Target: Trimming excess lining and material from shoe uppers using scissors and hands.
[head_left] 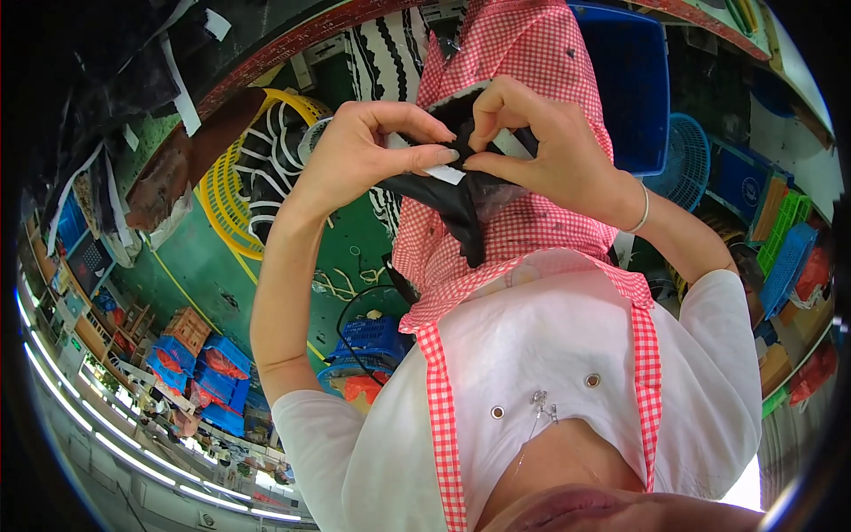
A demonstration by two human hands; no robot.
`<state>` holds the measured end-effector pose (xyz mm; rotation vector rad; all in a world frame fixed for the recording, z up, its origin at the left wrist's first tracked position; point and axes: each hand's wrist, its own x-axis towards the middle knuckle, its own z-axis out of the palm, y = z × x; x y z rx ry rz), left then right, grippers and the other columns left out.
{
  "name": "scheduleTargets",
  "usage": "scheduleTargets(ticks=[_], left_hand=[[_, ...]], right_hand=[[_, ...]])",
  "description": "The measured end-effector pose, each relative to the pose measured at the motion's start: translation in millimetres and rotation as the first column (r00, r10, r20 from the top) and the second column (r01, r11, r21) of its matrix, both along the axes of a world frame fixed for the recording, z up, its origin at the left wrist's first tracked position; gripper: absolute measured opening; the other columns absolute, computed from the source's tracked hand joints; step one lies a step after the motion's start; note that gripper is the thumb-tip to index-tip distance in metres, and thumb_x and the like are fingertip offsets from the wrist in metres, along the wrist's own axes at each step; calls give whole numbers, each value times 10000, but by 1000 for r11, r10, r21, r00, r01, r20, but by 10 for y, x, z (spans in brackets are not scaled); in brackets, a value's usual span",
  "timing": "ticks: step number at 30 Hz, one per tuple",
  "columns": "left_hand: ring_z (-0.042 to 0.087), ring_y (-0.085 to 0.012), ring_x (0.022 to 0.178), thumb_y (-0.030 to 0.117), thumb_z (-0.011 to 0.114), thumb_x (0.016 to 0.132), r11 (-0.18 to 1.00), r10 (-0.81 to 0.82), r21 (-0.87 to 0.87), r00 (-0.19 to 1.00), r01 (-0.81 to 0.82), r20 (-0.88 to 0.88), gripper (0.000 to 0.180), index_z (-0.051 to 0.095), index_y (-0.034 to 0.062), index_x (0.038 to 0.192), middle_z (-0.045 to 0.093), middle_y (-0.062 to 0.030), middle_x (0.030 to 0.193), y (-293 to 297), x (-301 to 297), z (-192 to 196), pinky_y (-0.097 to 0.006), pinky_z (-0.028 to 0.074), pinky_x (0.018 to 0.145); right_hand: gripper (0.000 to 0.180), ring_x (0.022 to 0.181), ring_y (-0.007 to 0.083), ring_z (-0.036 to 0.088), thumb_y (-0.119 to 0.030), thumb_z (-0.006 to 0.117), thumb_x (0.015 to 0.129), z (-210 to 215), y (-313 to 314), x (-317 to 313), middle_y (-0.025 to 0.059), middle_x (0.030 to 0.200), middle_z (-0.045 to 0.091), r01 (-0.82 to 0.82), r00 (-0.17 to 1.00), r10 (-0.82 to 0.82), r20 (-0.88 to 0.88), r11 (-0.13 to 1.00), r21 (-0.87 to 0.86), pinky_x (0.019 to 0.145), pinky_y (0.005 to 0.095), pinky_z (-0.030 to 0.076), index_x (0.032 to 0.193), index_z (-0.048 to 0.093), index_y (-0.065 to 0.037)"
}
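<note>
"Basket (213,204), yellow, left of the apron (550,232). Then?"

"Left hand (372,151) pinches the black piece (458,213) over the apron; right hand (554,146) pinches it just beside."

"Why so close?"

"Probably to steady a small spot between them. Blue bin (657,106): right of the apron."

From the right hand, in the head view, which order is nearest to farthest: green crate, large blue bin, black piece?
1. Black piece, held in the right hand.
2. Large blue bin, to its right.
3. Green crate, far right.
</note>
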<state>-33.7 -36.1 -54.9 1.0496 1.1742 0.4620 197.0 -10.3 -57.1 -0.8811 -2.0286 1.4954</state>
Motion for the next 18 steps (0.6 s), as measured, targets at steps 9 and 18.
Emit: scheduleTargets(ticks=[9,18], left_hand=[[653,-59,697,139,728,835,998,18,-54,996,-14,86,158,715,12,928,691,-15,781,5,34,-24,-179,505,625],[675,-96,741,146,678,881,980,134,-167,983,-112,126,178,688,-11,965,694,-42,843,-54,84,-86,-206,535,626]], right_hand=[[259,783,201,646,-67,748,714,-86,30,-1,29,847,622,-54,997,66,-34,961,269,680,313,517,925,603,-102],[167,727,163,548,-203,759,708,-200,131,-77,-16,864,537,-83,996,93,13,805,588,602,274,468,839,662,-164]])
